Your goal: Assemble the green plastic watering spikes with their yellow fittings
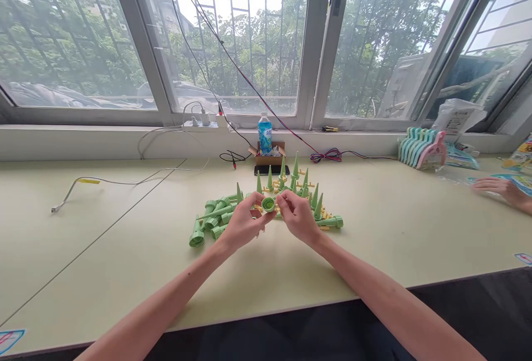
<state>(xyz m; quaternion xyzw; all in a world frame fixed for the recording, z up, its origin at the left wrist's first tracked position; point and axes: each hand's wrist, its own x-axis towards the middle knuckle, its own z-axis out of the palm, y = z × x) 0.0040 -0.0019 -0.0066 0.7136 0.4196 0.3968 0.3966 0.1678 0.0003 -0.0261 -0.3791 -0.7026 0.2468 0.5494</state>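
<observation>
Left grip [245,220] snug around green piece [268,204]

Blue bottle [265,135]: stands upright in a small open cardboard box [266,160], beside crumpled clear plastic [275,151]. Dark flat slab [272,170]: lies just in front on the tabletop [374,228]. White power strip [211,125]: sits by the windows [257,45], holds plugs. Pale cable [124,182]: snakes across at left, bears a yellow tag [89,181]. Red-and-blue cord [328,155]: lies bundled right of the bottle, slants up across the glass. Teal and pink hangers [409,148]: stand in a row at right, near a plastic bag [459,114]. Trees [369,45]: show beyond window bars.
</observation>
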